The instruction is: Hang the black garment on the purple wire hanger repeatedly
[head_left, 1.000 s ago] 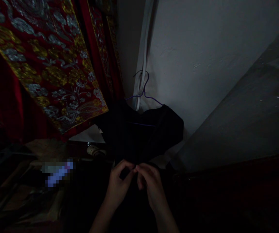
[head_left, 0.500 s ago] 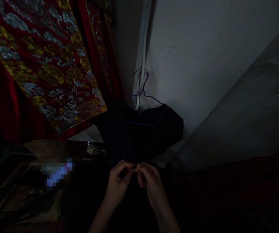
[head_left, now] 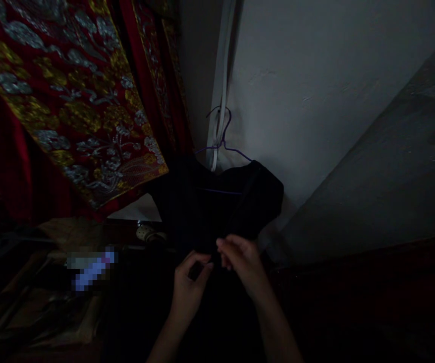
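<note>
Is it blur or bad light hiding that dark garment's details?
In the head view, mainly dim light: the dark garment shows few folds, the pale wall looks brighter; also in the head view, a bluish patch is pixelated.

No legible text or labels.

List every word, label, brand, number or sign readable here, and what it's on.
No text can be read.
Blue object at left: pixelated, any print unreadable.
Red cloth: embroidered patterns, no legible lettering.
Dark garment: too dim to make out any label.
</note>
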Tool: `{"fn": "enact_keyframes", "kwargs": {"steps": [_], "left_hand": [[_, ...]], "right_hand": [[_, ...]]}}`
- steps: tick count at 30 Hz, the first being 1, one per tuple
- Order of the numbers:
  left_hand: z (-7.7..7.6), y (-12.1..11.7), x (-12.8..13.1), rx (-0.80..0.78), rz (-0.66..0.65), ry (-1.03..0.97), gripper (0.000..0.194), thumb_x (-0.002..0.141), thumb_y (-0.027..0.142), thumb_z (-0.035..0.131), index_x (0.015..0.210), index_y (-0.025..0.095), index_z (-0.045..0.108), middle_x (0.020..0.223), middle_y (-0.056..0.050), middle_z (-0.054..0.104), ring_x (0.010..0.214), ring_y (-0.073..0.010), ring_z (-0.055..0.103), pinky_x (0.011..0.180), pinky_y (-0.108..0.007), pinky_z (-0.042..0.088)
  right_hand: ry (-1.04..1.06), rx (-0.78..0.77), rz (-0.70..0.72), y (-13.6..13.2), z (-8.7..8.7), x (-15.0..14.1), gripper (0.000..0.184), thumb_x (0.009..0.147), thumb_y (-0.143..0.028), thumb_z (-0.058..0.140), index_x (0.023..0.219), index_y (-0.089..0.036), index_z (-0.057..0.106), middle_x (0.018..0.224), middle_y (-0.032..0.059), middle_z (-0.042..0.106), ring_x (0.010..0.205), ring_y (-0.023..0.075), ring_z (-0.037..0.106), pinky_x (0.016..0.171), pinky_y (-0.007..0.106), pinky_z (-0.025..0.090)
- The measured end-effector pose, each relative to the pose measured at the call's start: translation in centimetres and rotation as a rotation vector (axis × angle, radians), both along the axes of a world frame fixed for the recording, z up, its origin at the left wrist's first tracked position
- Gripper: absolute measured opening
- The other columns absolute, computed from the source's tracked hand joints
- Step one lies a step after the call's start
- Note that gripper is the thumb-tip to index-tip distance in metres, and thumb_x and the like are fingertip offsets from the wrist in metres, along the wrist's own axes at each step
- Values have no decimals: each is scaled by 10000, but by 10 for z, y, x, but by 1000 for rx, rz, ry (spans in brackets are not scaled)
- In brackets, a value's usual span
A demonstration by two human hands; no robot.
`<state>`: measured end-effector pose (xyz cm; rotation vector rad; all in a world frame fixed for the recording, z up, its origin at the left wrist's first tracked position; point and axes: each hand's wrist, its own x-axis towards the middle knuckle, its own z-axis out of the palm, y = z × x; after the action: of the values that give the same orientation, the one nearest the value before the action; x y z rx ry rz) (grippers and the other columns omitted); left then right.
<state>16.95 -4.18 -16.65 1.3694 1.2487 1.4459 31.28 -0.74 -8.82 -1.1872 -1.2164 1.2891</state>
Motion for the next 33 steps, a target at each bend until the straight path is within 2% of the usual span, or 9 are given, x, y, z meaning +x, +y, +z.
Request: {"fn": "enact_keyframes", "kwargs": {"steps": [3, 5, 12, 19, 22, 26, 30, 33], "left_hand": [[4, -1, 4, 7, -31, -5, 96, 864, 260, 670, 839, 178, 714, 783, -15, 710, 772, -169, 672, 754, -261, 510], [5, -2, 7, 19, -32, 7, 92, 863, 250, 666, 824, 177, 707, 771, -11, 706, 760, -165, 669, 744, -256, 509], [9, -5, 6, 51, -29, 58, 104, 891, 243, 645, 862, 183, 726, 790, -14, 713, 771, -168, 680, 753, -260, 518], [16, -7, -6, 109, 32, 160, 100, 894, 216, 650, 905, 205, 749, 843, -19, 724, 821, -174, 692, 766, -256, 529], [16, -8, -7, 119, 36, 166, 97, 893, 208, 646, 903, 206, 743, 843, -18, 726, 821, -177, 696, 768, -259, 533], [15, -9, -7, 95, 11, 170, 107, 911, 210, 621, 900, 198, 726, 847, -23, 728, 817, -178, 700, 772, -265, 533], [13, -9, -4, 92, -14, 174, 113, 923, 210, 602, 924, 199, 715, 870, -22, 733, 839, -174, 700, 793, -267, 528], [10, -5, -3, 91, -22, 184, 108, 920, 208, 596, 926, 194, 703, 859, -23, 723, 820, -173, 689, 772, -269, 524]], "right_hand": [[-8, -33, -62, -19, -39, -11, 504, 711, -660, 761, 692, -192, 573, 509, -34, 540, 467, 100, 488, 468, 224, 355], [-23, -38, -75, -24, -49, -11, 525, 720, -687, 748, 725, -202, 549, 532, -37, 546, 487, 106, 493, 480, 228, 355], [-130, 37, 44, -22, -44, 1, 455, 844, -629, 653, 741, -194, 568, 600, -17, 563, 574, 131, 530, 552, 252, 390], [-130, 47, 126, -26, -38, -8, 377, 916, -509, 589, 712, -194, 560, 585, -24, 559, 556, 113, 516, 562, 239, 392], [-48, -14, 117, -24, -36, -11, 334, 843, -476, 659, 690, -186, 595, 523, -30, 553, 494, 104, 507, 512, 228, 372], [75, -163, 89, -19, -35, -11, 335, 740, -486, 715, 700, -158, 661, 466, -17, 577, 364, 77, 432, 394, 204, 242], [218, -236, 31, -17, -35, -11, 335, 688, -465, 745, 682, -133, 697, 454, -6, 580, 346, 51, 390, 384, 186, 174], [290, -232, -7, -12, -30, -11, 321, 646, -434, 780, 642, -120, 710, 431, -13, 546, 348, 41, 358, 383, 190, 149]]}}
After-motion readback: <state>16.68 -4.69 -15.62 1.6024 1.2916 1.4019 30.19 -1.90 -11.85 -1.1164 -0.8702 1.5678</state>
